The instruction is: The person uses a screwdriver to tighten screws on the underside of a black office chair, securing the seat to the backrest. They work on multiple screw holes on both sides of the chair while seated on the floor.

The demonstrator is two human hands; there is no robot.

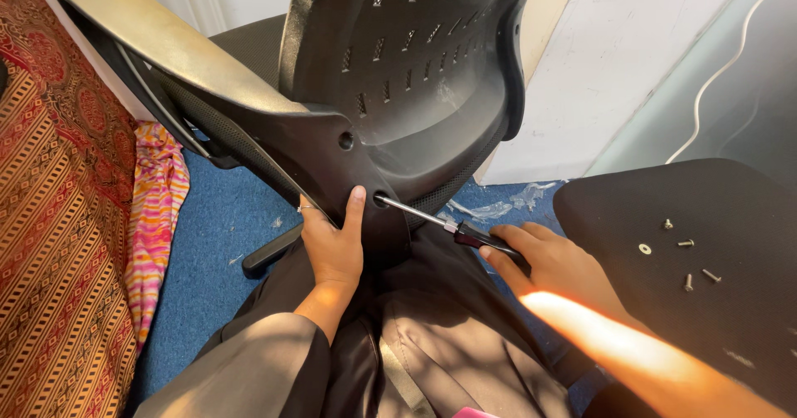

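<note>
While left hand braces chair back, right hand w/ screwdriver.

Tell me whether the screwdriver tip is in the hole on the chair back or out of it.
In. The screwdriver shaft runs from the right hand into the lower hole of the chair back; its tip is hidden inside.

Floor is blue carpet. Clear plastic scraps lying on it by white wall. Pink-orange striped cloth draped down onto carpet at left edge. Chair base leg resting on carpet too. Black seat cushion on right carries loose screws plus one washer, scattered near each other.
</note>
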